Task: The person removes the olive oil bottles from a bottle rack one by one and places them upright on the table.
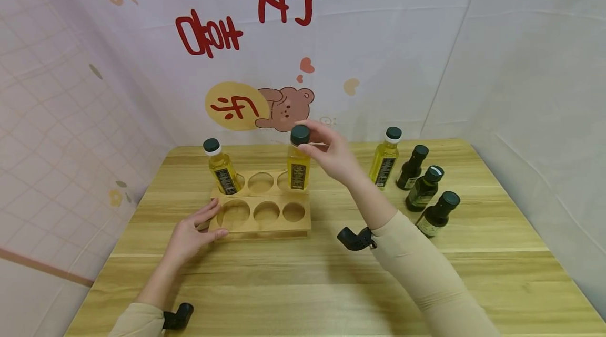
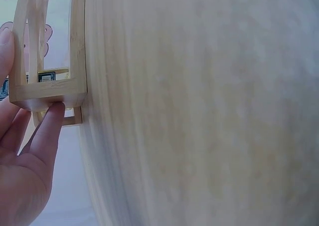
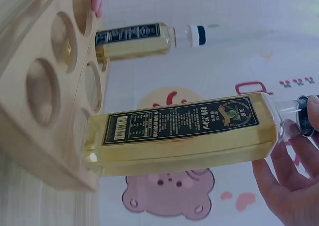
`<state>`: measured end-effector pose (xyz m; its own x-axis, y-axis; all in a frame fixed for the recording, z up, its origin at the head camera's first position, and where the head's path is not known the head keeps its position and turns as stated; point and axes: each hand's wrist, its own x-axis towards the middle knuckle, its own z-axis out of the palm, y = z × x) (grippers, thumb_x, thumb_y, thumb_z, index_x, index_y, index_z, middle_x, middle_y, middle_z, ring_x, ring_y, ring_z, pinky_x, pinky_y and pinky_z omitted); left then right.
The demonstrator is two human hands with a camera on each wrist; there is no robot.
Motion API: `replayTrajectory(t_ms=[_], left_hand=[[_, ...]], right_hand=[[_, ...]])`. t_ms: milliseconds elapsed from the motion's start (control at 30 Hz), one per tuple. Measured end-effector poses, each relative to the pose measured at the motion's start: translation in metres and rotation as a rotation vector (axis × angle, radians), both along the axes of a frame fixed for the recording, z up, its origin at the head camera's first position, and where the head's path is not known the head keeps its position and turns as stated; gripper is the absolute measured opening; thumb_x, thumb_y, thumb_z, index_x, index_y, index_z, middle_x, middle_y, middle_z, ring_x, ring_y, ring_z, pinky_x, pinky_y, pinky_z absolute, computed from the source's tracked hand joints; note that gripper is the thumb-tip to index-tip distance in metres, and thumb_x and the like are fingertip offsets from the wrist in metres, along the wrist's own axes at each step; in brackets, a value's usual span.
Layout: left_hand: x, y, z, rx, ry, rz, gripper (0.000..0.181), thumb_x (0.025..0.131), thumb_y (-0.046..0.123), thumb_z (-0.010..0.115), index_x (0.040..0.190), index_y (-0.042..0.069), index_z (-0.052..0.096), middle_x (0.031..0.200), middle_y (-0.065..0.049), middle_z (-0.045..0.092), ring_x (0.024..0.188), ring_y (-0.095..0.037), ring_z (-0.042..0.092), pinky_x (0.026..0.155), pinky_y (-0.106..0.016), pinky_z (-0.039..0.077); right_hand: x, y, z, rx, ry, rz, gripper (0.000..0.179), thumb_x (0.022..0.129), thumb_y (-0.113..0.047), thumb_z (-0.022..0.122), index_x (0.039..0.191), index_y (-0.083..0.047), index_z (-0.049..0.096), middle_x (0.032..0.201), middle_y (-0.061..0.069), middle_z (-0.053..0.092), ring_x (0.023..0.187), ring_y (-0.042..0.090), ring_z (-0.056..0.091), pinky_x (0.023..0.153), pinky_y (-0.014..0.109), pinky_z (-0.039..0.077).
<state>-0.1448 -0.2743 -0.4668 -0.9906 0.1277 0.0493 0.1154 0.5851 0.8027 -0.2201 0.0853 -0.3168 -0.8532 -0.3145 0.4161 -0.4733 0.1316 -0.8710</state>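
A two-tier wooden bottle rack [image 1: 262,229] with round holes stands on the table. My left hand [image 1: 187,236] holds its left end, thumb at the front edge; the left wrist view shows fingertips against the rack's end [image 2: 47,92]. My right hand [image 1: 333,155] pinches the dark green cap of a clear oil bottle [image 1: 298,167] with yellow oil and a black label. In the right wrist view this oil bottle [image 3: 184,133] has its base right at the back-right hole. Another yellow oil bottle [image 1: 223,173] stands, leaning slightly, in the back-left hole.
Right of the rack, another yellow oil bottle [image 1: 384,161] stands on the wooden table [image 1: 303,284]. Beside it are three small dark bottles: the rear one [image 1: 410,171], the middle one [image 1: 421,192] and the front one [image 1: 434,217]. A printed white cloth [image 1: 388,37] hangs behind.
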Motion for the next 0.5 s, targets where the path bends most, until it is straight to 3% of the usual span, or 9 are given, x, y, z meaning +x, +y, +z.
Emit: replayTrajectory(t_ms=[233, 500], left_hand=[[0.001, 0.001, 0.002, 0.009, -0.002, -0.008, 0.073, 0.081, 0.032, 0.083, 0.143, 0.008, 0.053, 0.155, -0.002, 0.039, 0.137, -0.03, 0.041, 0.096, -0.041, 0.051], [0.001, 0.001, 0.002, 0.002, 0.0, -0.003, 0.073, 0.08, 0.033, 0.083, 0.143, 0.008, 0.054, 0.155, -0.002, 0.04, 0.138, -0.03, 0.041, 0.096, -0.039, 0.051]], right_hand=[[0.012, 0.037, -0.012, 0.043, -0.049, -0.062, 0.046, 0.095, -0.001, 0.066, 0.14, -0.006, 0.056, 0.117, 0.016, 0.066, 0.109, 0.029, 0.062, 0.1, 0.045, 0.05], [0.021, 0.074, -0.031, 0.106, -0.089, -0.153, 0.047, 0.095, -0.003, 0.067, 0.14, -0.007, 0.057, 0.116, 0.016, 0.066, 0.11, 0.028, 0.061, 0.1, 0.043, 0.05]])
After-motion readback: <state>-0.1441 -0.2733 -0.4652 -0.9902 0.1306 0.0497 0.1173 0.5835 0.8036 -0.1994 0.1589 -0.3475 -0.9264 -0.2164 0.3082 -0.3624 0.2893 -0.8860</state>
